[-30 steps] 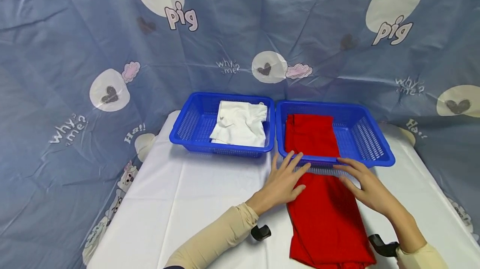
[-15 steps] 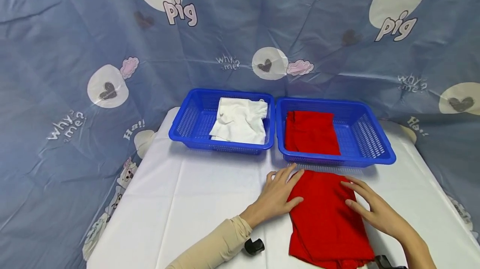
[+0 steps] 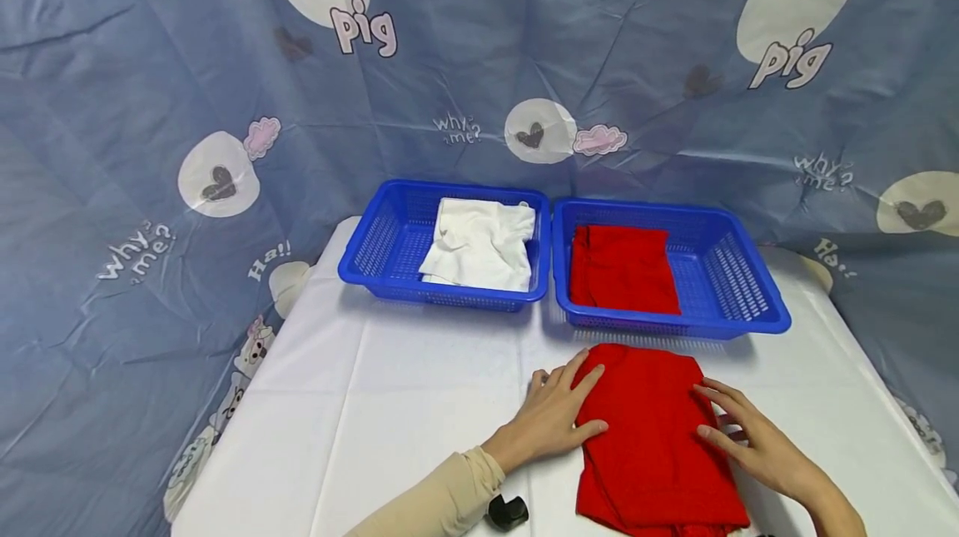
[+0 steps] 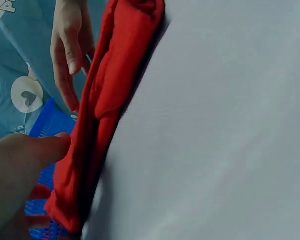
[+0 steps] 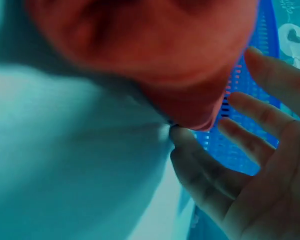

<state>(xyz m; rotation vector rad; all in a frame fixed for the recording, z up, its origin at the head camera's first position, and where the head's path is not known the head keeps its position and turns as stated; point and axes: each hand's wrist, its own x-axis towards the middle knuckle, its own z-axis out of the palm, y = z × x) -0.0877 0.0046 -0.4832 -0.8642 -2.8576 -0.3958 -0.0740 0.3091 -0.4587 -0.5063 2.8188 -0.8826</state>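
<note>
A folded red garment [image 3: 652, 437] lies on the white table, its layered side edge showing in the left wrist view. My left hand [image 3: 550, 419] is at its left edge, fingers spread, with the fingertips and thumb over the cloth near the far left corner. On the opposite side, my right hand [image 3: 766, 444] has its thumb and forefinger at the right edge of the garment, fingers loosely extended. The right wrist view shows those fingers [image 5: 260, 110] apart from one another, with a lower fingertip right by the garment's corner.
Behind the garment stands a blue basket [image 3: 749, 325] holding a folded red cloth [image 3: 625, 270]. Beside it on the left, another blue basket [image 3: 442, 294] holds a folded white cloth [image 3: 479, 246]. A blue printed curtain [image 3: 419, 79] hangs behind them. A black piece [image 3: 508, 512] shows near the left sleeve.
Both hands have moved back from the basket's front rim toward the person, along the red garment's two sides. The garment's far corners now look slightly drawn in; the baskets stay put.
</note>
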